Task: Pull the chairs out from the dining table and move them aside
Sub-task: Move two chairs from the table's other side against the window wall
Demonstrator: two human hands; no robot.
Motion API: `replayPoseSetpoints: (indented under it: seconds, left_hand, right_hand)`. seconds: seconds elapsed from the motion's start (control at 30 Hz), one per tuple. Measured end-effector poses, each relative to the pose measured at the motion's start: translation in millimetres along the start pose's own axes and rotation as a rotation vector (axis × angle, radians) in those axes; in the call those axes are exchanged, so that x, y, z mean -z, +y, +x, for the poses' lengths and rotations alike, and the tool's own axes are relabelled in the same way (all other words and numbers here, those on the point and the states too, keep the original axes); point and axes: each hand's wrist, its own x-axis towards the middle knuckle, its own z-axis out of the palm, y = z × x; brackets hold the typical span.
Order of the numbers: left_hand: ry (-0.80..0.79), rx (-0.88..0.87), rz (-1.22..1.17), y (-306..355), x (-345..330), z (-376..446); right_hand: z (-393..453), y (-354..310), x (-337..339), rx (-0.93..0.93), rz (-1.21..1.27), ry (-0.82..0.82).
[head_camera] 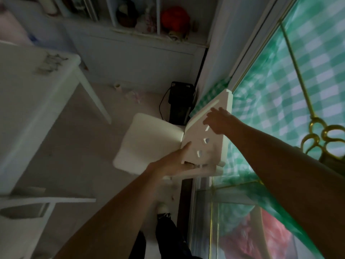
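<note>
At far left, the white rectangular dining worktop (28, 101) with its slanted white leg, cut off by the frame edge; small dark items on its surface are too blurred to identify; below it, part of a second white wooden chair (46, 202) is visible, largely cropped. Centre: the white wooden chair with a flat square seat and a backrest pierced by small cut-outs (149, 143) stands on the pale floor (74, 146), well apart from the worktop and close beside the window; its legs are hidden beneath the seat. The left hand (175, 161) grips the lower near edge of the backrest where it meets the seat, fingers curled under and partly hidden; the right hand (218, 122) lies on the upper face of the backrest with fingers spread and loosely open, not clamped around it. Behind the chair, a black box-shaped appliance with a trailing cord (180, 103) sits against the wall; above, a white shelf unit (149, 28) holds a red round object (175, 19), indistinct. At right, green-and-white chequered curtain fabric (280, 109) covers the window; a brass-coloured curled fitting (324, 135) is cropped at the edge.
</note>
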Motion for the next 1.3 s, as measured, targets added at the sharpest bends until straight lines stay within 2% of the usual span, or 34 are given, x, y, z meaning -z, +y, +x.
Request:
replayPoseSetpoints:
  seconds: [0.17, 0.3, 0.47, 0.6, 0.73, 0.9, 0.97, 1.1, 1.3]
  left_hand:
    - [0.305, 0.185, 0.025, -66, 60, -82]
    - [0.514, 0.273, -0.063, -121, 88, -174]
    - [0.662, 0.373, -0.051, -193, 92, -323]
    - [0.753, 0.481, 0.000, -250, 73, -449]
    - [0.872, 0.509, -0.114, -286, 45, -545]
    - [0.948, 0.555, -0.043, -309, 25, -591]
    - [0.891, 0.642, 0.007, -318, 22, -602]
    - [0.762, 0.778, -0.097, -337, 1, -617]
    - [0.799, 0.780, -0.043, -353, -23, -612]
  right_hand:
    - [2, -102, 60, 0.117, 0.404, 0.093]
    - [-10, -206, 109, 0.215, 0.563, 0.172]
    - [-52, -351, 171, 0.336, 0.596, 0.279]
    - [-88, -460, 206, 0.441, 0.502, 0.309]
    - [-118, -555, 230, 0.567, 0.474, 0.321]
    - [-130, -627, 247, 0.705, 0.398, 0.394]
    - [-131, -646, 247, 0.718, 0.289, 0.420]
    - [-130, -674, 241, 0.750, 0.083, 0.363]
    - [-136, -687, 230, 0.710, 0.205, 0.463]
